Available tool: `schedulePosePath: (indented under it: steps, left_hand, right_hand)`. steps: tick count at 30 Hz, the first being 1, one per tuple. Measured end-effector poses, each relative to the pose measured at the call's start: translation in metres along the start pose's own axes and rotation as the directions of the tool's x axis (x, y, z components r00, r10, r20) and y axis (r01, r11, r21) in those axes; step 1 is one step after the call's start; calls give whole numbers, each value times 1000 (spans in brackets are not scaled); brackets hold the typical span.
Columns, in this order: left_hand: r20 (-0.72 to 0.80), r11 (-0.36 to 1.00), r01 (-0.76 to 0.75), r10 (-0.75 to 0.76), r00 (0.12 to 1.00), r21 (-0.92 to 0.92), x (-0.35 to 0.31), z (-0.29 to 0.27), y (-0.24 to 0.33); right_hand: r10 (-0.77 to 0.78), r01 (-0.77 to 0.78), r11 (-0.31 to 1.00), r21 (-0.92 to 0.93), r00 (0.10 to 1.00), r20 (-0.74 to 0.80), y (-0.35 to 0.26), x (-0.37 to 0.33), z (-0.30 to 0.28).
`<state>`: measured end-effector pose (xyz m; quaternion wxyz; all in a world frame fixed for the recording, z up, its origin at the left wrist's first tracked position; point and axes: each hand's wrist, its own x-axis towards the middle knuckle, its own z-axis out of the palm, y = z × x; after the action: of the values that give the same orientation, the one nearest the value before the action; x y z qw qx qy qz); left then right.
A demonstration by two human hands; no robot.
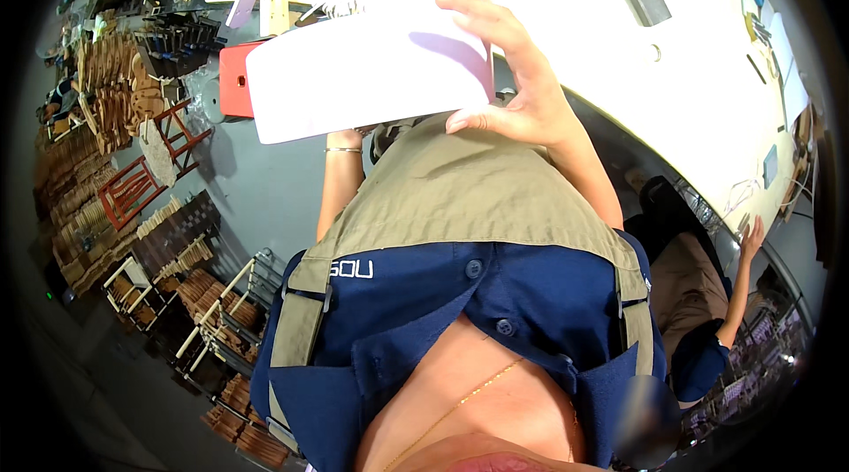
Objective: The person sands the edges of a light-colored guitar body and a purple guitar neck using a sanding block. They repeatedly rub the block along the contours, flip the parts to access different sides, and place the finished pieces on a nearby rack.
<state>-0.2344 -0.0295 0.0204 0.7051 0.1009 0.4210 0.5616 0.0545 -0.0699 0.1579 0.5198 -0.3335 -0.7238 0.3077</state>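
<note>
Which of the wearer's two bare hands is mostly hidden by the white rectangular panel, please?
The left hand, with a silvery bracelet at its wrist; the right hand shows plainly at the panel's right end.

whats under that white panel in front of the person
Past the left end of the white panel, part of a red object shows, and the left hand goes in beneath the lower edge, only its wrist end visible. Its fingers and anything else underneath are covered.
</note>
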Motion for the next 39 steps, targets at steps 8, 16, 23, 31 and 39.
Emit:
schedulePosePath:
  steps: [8,16,23,31,39]
  left_hand:
    - [241,961,56,11,970,-270,17,-21,39]
    - [91,935,-348,354,931,-68,25,66,79]
    - [111,845,-467,454,884,260,15,109,78]
    - [244,742,-592,539,806,316,-2,168,65]
    - [723,659,-699,336,603,278,-15,209,46]
  right_hand:
    - [277,-304,949,-83,930,-240,40,-24,-22]
    - [536,-445,822,356,817,-214,99,-62,6]
    - [700,-436,632,640,676,-230,75,-50,1]
    - [448,-549,825,-133,779,-439,60,-50,-23]
    - [346,-556,590,-585,830,-438,36,-37,-28]
